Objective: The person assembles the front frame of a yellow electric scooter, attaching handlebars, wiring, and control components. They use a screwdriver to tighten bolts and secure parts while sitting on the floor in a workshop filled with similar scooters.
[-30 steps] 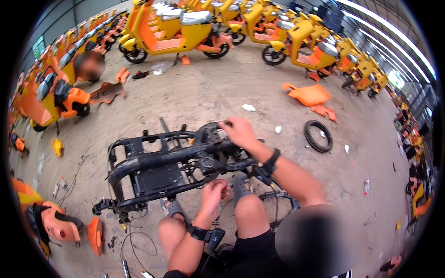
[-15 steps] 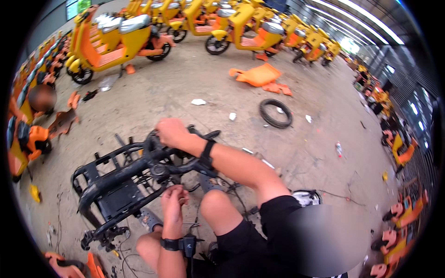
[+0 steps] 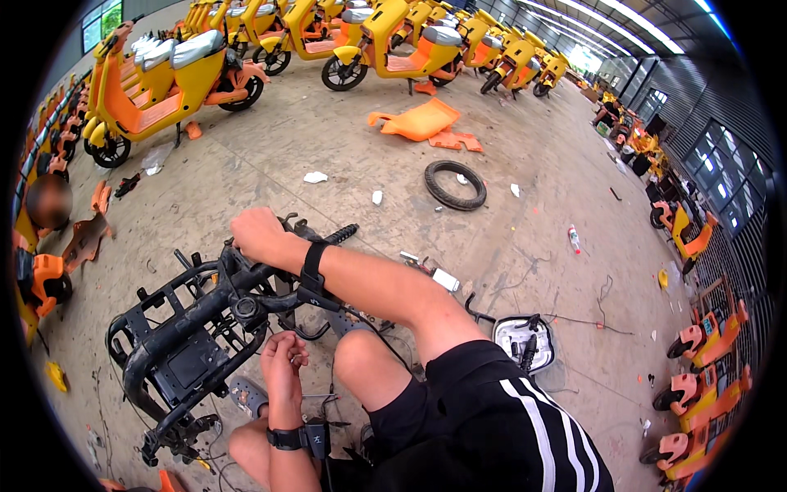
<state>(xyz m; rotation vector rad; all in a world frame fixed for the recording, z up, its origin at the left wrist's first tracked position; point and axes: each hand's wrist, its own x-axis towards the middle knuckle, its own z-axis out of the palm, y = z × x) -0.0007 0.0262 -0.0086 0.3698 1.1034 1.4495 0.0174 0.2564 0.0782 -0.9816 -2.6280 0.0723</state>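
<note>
A bare black scooter frame (image 3: pixel 176 344) lies on the floor in front of me, with scuffed tubes and a flat plate in its middle. My right hand (image 3: pixel 261 235) is closed in a fist at the far upper part of the frame. Its fingertips are out of sight, so what it grips cannot be made out. My left hand (image 3: pixel 284 359) is raised just off the near side of the frame, its fingers curled in toward the thumb. Anything small between them is too hard to see. Both wrists carry black straps.
An open white case (image 3: pixel 525 344) with dark parts lies to my right, near a white box (image 3: pixel 445 280). Farther out are a black tyre (image 3: pixel 455 185) and an orange panel (image 3: pixel 418 120). Yellow scooters (image 3: pixel 393 49) line the back. Loose cables (image 3: pixel 607 307) trail on the floor.
The view has swung, so the frame and surroundings sit farther left and the white case shows fully. Both hands keep nearly the same places by the frame, the right one still closed at its top.
</note>
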